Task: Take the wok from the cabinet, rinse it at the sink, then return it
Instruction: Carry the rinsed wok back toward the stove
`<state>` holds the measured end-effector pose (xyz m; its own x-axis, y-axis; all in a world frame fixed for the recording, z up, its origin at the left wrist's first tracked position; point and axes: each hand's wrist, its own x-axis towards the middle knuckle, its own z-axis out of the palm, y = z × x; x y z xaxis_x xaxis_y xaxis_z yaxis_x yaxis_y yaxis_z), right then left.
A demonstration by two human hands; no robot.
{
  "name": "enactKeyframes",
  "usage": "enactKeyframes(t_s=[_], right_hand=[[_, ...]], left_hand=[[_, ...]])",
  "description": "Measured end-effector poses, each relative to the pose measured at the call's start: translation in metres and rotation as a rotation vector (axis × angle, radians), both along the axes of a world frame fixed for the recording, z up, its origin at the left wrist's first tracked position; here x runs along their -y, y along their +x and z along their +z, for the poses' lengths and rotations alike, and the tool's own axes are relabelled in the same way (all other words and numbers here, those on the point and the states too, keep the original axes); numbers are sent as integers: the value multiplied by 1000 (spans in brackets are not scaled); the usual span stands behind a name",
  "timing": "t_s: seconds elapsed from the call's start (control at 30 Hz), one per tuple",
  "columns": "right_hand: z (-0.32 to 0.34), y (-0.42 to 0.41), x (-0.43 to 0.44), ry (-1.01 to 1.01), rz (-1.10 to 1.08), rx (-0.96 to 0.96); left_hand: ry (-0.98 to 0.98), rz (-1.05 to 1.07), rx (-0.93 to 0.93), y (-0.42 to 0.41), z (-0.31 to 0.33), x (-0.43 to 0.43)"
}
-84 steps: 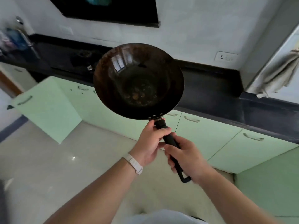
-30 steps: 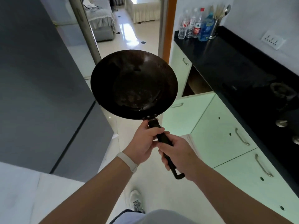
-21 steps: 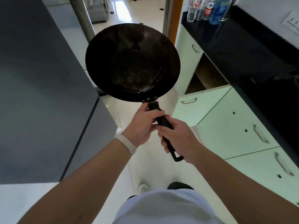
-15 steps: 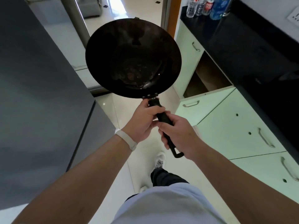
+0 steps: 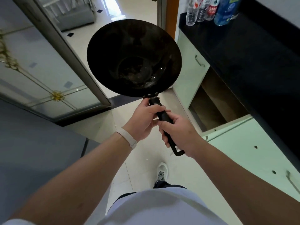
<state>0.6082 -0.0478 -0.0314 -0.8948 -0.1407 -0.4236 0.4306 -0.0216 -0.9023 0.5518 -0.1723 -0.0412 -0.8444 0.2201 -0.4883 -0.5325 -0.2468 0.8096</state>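
Glossy pale floor tiles [image 5: 139, 172] spread beneath both grips, and a white shoe [image 5: 161, 172] stands on them below the right grip [image 5: 178, 135]. To the right of the grips a black worktop [image 5: 243, 51] runs over mint-green cabinets. The open cabinet [image 5: 215, 101] gapes just right of the right grip, showing a brown inside with a shelf, and its pale green door [image 5: 235, 140] is swung out. Far beyond the grips, at the end of the worktop, stand plastic bottles [image 5: 209, 8], their tops cut off by the edge of the view. Left of the grips is a glass sliding door [image 5: 40, 75] with gold ornament. Nearer on that side is a flat grey surface [image 5: 32, 159]; what it belongs to, I can't tell. Through the doorway a grey piece of furniture [image 5: 76, 17] shows only in part.

The wok [image 5: 134, 57] hangs in the air straight beyond the grips, tipped so its bowl faces the person. The left grip [image 5: 142, 120], with a white wristband [image 5: 128, 140] behind it, is wrapped round the top of the black handle [image 5: 164, 116], just under the rivets. The right grip is closed round the handle lower down, touching the left. Fingers hide most of the handle, and only its end loop pokes out below the right grip. The wok's inside is very dark: brownish patches and a wet-looking glint near the bottom are all I can make out.
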Motion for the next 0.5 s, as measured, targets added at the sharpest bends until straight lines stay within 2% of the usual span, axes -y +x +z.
enactKeyframes(t_s=[0.27, 0.5], right_hand=[[15, -78, -34, 18, -35, -38], [15, -128, -49, 4, -185, -24]], left_hand=[[38, -59, -14, -87, 13, -35], [59, -201, -26, -155, 8, -63]])
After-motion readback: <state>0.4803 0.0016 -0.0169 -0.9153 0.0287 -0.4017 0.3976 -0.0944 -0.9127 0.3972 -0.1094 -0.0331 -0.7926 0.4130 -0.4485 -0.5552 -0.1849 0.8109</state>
